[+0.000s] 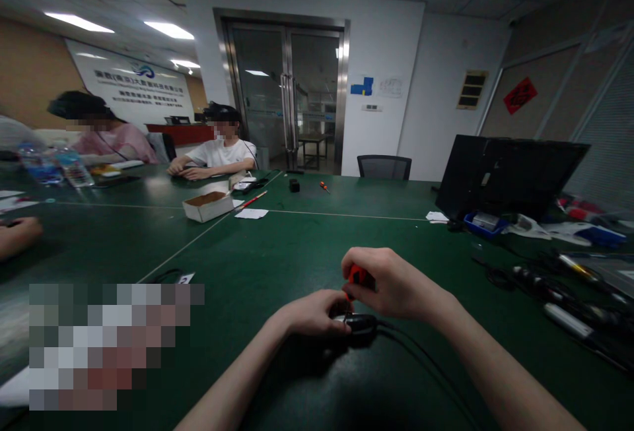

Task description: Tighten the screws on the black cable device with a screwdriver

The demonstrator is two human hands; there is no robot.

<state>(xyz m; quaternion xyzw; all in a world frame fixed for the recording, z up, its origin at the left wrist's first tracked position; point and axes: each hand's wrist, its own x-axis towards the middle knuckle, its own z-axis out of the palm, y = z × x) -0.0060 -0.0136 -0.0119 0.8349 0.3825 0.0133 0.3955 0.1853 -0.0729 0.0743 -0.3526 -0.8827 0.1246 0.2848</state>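
My right hand (379, 282) is closed around the red and black handle of a screwdriver (357, 275), which points down over the table. Below it, my left hand (317, 312) grips a small black corded device (362, 323) from its left side. A black cable (421, 350) runs from the device's right end toward the table's near edge. The screwdriver's tip is close to the left fingertips; whether it touches the device I cannot tell. What kind of device it is does not show clearly.
A white box (208, 208), an orange screwdriver (324, 187) and a small black block (294, 185) rest farther back on the green table (277, 253). At right are a monitor (510, 177) and tangled cables (559, 292). Several people sit at left.
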